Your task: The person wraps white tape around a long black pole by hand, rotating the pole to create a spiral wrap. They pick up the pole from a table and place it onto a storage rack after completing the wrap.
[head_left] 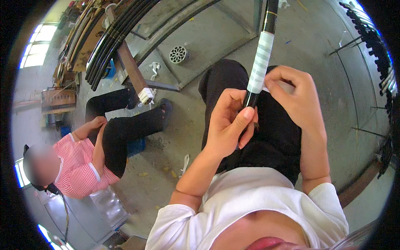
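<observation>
My left hand [233, 125] is closed around the lower end of a black pole [251, 99], which slants up and away past the top of the picture. A thin gold line rings the pole higher up. Around it, just above my left hand, lies a white wrap with pale grey stripes [261, 60]. Beside the wrap's lower right edge, my right hand [293, 96] has thumb and forefinger pinched on a small white edge. Whether that edge is still joined to the wrap I cannot tell. The pole's bottom end is partly hidden by my left fingers.
Several black poles [110, 46] rest on a metal rack [133, 68] at the upper left. Another person [83, 162] in a striped top sits at the left. A round perforated piece [178, 54] stands ahead on the floor. More dark poles [368, 41] line the right side.
</observation>
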The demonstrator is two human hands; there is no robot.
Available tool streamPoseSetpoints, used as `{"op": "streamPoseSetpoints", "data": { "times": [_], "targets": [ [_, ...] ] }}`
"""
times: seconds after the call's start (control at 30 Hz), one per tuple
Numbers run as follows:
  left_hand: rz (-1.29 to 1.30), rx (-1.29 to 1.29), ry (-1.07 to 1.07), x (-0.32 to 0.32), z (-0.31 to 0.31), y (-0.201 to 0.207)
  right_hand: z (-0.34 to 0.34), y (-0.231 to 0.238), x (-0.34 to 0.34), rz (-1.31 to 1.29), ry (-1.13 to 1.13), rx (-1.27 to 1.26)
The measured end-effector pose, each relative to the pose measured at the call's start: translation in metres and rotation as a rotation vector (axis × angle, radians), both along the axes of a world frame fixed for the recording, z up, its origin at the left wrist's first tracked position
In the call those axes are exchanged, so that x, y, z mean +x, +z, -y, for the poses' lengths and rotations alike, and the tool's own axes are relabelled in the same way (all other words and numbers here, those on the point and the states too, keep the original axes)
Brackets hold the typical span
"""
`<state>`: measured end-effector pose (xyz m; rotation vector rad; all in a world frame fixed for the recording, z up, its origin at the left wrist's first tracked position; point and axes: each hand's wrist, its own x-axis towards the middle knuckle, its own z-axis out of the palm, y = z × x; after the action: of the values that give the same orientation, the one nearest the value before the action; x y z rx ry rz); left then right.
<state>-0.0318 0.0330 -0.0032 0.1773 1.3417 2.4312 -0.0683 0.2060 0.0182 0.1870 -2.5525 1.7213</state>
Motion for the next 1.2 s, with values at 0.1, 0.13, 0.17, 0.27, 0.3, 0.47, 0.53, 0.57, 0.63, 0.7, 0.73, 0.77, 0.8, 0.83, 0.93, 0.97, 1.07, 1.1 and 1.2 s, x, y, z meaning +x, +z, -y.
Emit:
{"op": "streamPoseSetpoints", "data": {
  "times": [0.1,0.13,0.17,0.27,0.3,0.47,0.53,0.57,0.63,0.7,0.73,0.77,0.8,0.83,0.93,0.97,1.07,1.1,1.2],
  "targets": [
    [0.127,0.111,-0.076,-0.002,0.006,0.01,-0.016,-0.056,-0.015,0.141,-0.315,0.286],
    [0.118,0.122,-0.07,-0.002,0.009,0.012,-0.022,-0.06,-0.015,0.187,-0.238,0.132],
    [0.085,0.055,-0.044,-0.004,0.008,0.01,-0.026,-0.06,-0.015,0.218,-0.167,-0.076],
    [-0.002,-0.157,0.004,-0.002,0.002,0.007,-0.016,-0.039,0.0,0.23,-0.009,-0.589],
    [0.001,-0.195,0.005,-0.001,-0.003,0.008,-0.015,-0.034,0.003,0.181,0.07,-0.606],
    [0.094,0.072,-0.185,0.0,-0.006,0.008,-0.006,-0.014,-0.001,0.288,0.329,-0.649],
    [0.133,0.184,-0.305,-0.005,-0.008,0.005,-0.011,-0.032,-0.008,0.151,0.382,-0.759],
    [0.189,0.295,-0.376,-0.007,-0.009,0.002,-0.012,-0.042,-0.008,0.079,0.409,-0.809],
    [0.322,0.506,-0.527,-0.008,-0.011,-0.002,-0.028,-0.062,-0.006,0.292,0.363,-0.946],
    [0.392,0.585,-0.622,-0.008,-0.017,-0.002,-0.039,-0.084,-0.006,0.462,0.142,-0.803],
    [0.342,0.446,-0.604,-0.009,-0.024,0.002,-0.042,-0.09,-0.005,0.396,0.092,-0.586],
    [0.285,0.312,-0.585,-0.007,-0.029,0.008,-0.042,-0.097,-0.003,0.339,0.031,-0.369],
    [0.225,0.23,-0.563,-0.005,-0.033,0.011,-0.047,-0.107,-0.002,0.258,0.109,-0.24],
    [0.204,0.122,-0.571,-0.005,-0.037,0.016,-0.053,-0.116,-0.002,0.181,0.174,-0.101],
    [0.053,-0.125,-0.585,-0.017,-0.068,0.032,-0.076,-0.125,-0.019,0.169,0.195,0.019],
    [0.017,-0.152,-0.596,-0.023,-0.084,0.035,-0.087,-0.125,-0.026,0.224,0.172,-0.022],
    [-0.138,-0.278,-0.606,-0.043,-0.125,0.063,-0.1,-0.114,-0.067,0.078,0.13,0.209],
    [-0.185,-0.302,-0.635,-0.052,-0.147,0.07,-0.107,-0.124,-0.08,0.093,0.077,0.247],
    [-0.362,-0.422,-0.629,-0.07,-0.216,0.081,-0.121,-0.154,-0.087,-0.171,0.064,-0.673]
  ]
}}
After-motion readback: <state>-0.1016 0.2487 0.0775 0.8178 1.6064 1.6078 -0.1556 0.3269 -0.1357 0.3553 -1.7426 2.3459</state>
